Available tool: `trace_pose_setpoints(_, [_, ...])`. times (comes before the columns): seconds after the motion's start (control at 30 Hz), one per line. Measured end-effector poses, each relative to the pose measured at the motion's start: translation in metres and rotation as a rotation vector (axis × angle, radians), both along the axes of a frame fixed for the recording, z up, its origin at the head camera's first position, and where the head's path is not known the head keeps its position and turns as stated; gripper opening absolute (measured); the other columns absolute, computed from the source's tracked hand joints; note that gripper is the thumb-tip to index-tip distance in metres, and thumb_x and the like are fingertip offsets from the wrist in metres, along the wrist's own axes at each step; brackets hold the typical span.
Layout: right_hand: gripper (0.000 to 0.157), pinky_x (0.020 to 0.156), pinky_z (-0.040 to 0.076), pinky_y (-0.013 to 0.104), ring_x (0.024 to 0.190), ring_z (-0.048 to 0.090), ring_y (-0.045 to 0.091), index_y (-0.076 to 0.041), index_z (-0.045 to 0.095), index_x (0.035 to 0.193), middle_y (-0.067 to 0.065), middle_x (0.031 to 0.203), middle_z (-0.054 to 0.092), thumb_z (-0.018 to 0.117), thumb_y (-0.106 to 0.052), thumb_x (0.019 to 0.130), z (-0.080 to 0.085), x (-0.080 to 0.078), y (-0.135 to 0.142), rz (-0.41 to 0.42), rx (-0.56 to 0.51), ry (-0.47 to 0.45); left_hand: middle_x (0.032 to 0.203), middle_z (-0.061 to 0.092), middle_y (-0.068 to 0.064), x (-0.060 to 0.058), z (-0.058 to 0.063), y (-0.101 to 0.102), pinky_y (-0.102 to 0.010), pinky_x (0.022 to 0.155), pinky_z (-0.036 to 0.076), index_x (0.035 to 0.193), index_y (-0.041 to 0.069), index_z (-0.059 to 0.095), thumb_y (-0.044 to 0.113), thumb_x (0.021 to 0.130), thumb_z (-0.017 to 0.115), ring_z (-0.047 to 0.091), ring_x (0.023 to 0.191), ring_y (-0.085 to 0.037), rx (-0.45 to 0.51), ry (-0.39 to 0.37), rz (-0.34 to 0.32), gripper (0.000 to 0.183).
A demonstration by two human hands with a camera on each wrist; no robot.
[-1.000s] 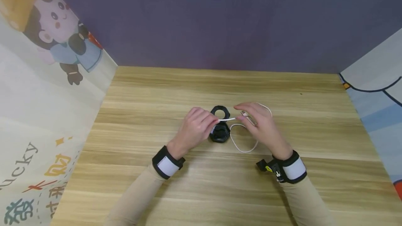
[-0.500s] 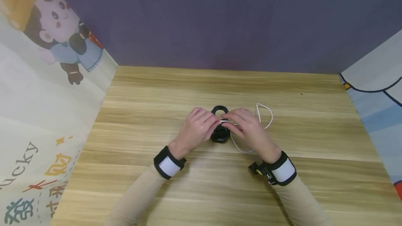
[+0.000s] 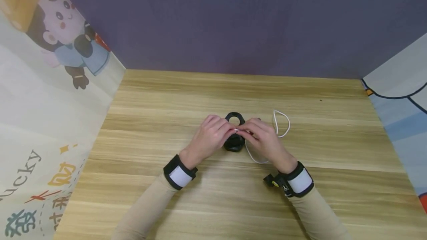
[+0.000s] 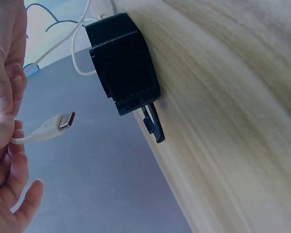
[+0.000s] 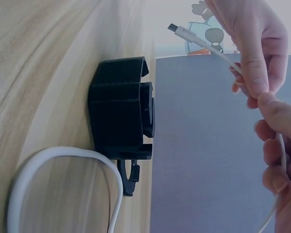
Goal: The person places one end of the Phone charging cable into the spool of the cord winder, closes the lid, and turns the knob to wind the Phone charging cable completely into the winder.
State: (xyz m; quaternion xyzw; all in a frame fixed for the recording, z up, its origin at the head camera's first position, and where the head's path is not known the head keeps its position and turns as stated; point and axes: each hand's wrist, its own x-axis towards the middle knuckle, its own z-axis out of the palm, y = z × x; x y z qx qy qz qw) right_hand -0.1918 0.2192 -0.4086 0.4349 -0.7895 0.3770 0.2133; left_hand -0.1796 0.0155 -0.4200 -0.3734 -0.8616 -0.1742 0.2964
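A white charging cable [image 3: 290, 124] runs between my two hands. My left hand [image 3: 211, 135] pinches it just behind its plug, and my right hand [image 3: 265, 141] pinches it right beside, fingertips meeting. In the left wrist view the USB-C plug [image 4: 52, 127] sticks out free past my left fingers. The rest of the cable trails through the curled right fingers, seen in the right wrist view, and loops onto the table. Under the hands lies an octagonal black case [image 3: 234, 144], its ring-shaped lid [image 3: 235, 114] opened flat away from me. Both hands partly cover it.
The wooden table [image 3: 166, 99] ends at a dark blue-grey wall [image 3: 233, 25] at the back. Printed curtains stand left and right. Both wrists wear black straps; a small black camera mount [image 3: 271, 180] juts from the right one.
My right hand has moved left along the cable to meet the left hand over the black case, drawing the cable along and changing its loop. The left hand has stayed nearly still.
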Motion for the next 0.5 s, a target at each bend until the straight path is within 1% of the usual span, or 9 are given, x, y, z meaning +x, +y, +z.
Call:
trace_pose_setpoints(0.23, [0.022,0.058,0.049,0.025,0.076,0.056,0.008,-0.007,0.071,0.091,-0.001,0.085,0.066,0.076,0.001,0.071,-0.005,0.000,0.004,0.002,0.005,-0.011,0.089,0.068,0.001,0.000,-0.003,-0.001,-0.029,0.086,0.048,0.095,0.010,0.070,0.023,0.092,0.059,0.059,0.087,-0.012,-0.014,-0.017,-0.023,0.018])
trace_pose_setpoints(0.5, [0.019,0.055,0.049,0.022,0.073,0.053,0.005,-0.010,0.072,0.090,-0.004,0.086,0.065,0.076,-0.003,0.073,-0.015,0.000,0.011,-0.025,0.040,-0.042,0.093,0.069,0.000,0.000,-0.007,-0.006,-0.029,0.088,0.048,0.099,0.008,0.070,0.020,0.090,0.062,0.060,0.089,-0.013,-0.037,-0.097,-0.061,0.017])
